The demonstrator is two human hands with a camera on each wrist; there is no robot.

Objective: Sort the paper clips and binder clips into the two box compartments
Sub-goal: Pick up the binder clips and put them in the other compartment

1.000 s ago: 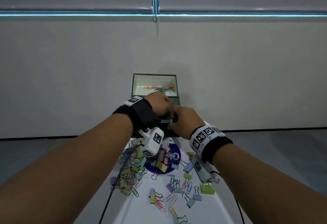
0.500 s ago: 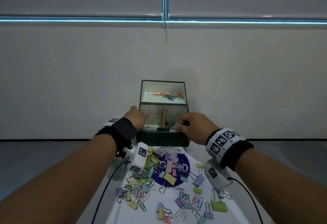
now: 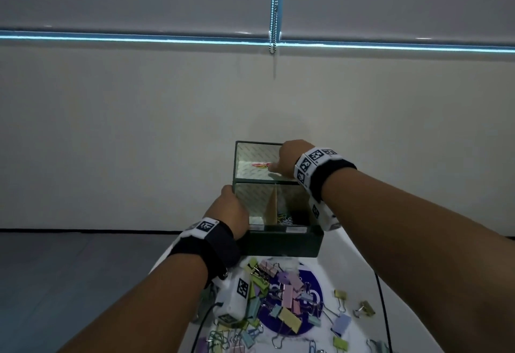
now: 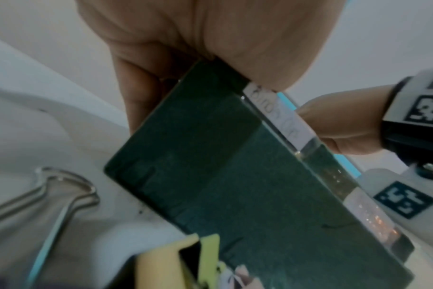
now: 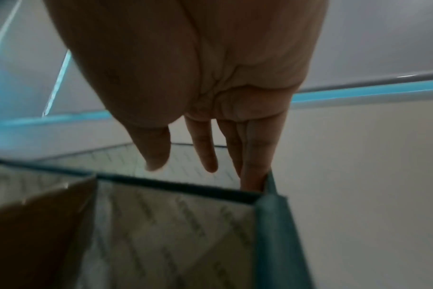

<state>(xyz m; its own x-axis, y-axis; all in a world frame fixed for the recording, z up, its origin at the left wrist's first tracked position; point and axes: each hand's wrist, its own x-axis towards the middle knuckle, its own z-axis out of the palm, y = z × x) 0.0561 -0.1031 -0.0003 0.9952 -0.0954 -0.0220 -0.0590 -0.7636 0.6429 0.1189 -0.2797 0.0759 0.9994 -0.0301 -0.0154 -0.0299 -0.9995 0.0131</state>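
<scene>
A dark green box [image 3: 284,242] stands at the table's far end. A brown divider [image 3: 271,207] splits its near part into two compartments. The right one holds paper clips [image 3: 285,218]; the left one looks bare. The open far section holds coloured paper clips [image 3: 260,165]. My left hand [image 3: 231,210] grips the box's near left corner, thumb and fingers on its wall [image 4: 247,176]. My right hand [image 3: 287,160] reaches into the far section with straight fingers [image 5: 205,152] and holds nothing; one finger touches the right wall [image 5: 275,224]. Pastel binder clips [image 3: 287,297] lie heaped in front of the box.
The white table [image 3: 359,263] is narrow, with grey floor on both sides and a wall just behind the box. Loose binder clips [image 3: 365,308] and paper clips [image 3: 223,336] lie scattered near me. A black cable [image 3: 383,311] runs along the right side.
My right hand left the box's near rim and moved forward into the far section, fingers now straight. My left hand shifted out to the box's near left corner and stays there.
</scene>
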